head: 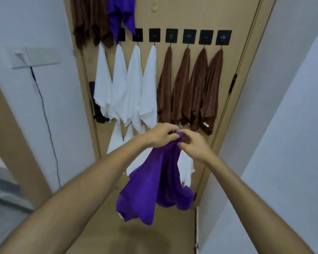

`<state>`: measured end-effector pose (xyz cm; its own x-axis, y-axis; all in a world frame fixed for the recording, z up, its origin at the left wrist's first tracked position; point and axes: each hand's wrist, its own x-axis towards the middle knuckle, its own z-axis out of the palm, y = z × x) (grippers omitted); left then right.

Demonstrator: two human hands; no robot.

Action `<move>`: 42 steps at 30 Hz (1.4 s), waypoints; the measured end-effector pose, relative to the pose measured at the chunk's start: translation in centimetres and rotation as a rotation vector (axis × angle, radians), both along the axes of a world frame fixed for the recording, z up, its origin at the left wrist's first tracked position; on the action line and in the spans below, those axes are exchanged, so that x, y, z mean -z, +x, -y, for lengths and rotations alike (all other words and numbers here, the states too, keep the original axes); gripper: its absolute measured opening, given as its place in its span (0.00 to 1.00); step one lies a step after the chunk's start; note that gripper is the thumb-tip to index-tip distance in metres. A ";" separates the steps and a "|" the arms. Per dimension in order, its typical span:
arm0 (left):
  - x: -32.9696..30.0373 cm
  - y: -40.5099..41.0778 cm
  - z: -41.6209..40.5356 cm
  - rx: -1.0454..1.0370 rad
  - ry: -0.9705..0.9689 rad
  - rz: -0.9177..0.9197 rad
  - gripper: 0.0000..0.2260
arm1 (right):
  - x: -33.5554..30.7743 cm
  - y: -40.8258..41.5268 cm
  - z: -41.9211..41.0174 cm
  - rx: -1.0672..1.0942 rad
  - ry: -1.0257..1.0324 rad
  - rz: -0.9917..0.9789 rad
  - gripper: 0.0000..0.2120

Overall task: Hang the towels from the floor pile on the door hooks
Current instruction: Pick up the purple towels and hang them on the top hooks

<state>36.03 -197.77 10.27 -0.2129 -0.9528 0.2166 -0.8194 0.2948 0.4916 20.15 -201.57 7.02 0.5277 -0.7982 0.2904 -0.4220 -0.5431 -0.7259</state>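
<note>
Item: purple towel (154,189), in hand, not yet hung. Both grips pinch its bunched top corner: left hand (163,134) and right hand (191,145) close together, fingers pressed onto the cloth, the rest of it hanging loose below, in front of the lower part of the door (187,13).

Done, as far as shown: middle row of black hooks (206,36) is full. Four white towels (134,85) hang at the left, four brown towels (196,88) at the right. Above, at the far left, more brown towels (88,19) and one purple towel (120,13) hang from hooks out of view. A lower row holds further white towels (185,169), partly hidden behind the hands.

Left: at least this towel; the floor pile is not in view, so the remainder cannot be judged. The target hook is hidden by the hands, probably in the lower row.

Surroundings: tan door in a narrow passage, white walls (292,88) either side, a dark cable (46,121) running down the left wall.
</note>
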 end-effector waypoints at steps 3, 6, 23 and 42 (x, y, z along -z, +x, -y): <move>-1.1 3.8 -0.8 -0.049 0.007 -0.050 0.04 | -0.5 3.3 -0.2 -0.025 0.047 0.045 0.17; -2.1 8.0 -1.6 -0.095 -0.016 -0.030 0.04 | -0.9 7.1 -0.9 -0.099 0.082 0.035 0.14; -3.7 19.1 0.2 -0.061 0.080 -0.188 0.10 | -2.8 18.7 1.0 -0.001 -0.046 0.016 0.08; -18.1 21.9 21.0 -0.148 -0.338 0.010 0.11 | -18.3 19.4 21.9 0.203 -0.509 -0.139 0.04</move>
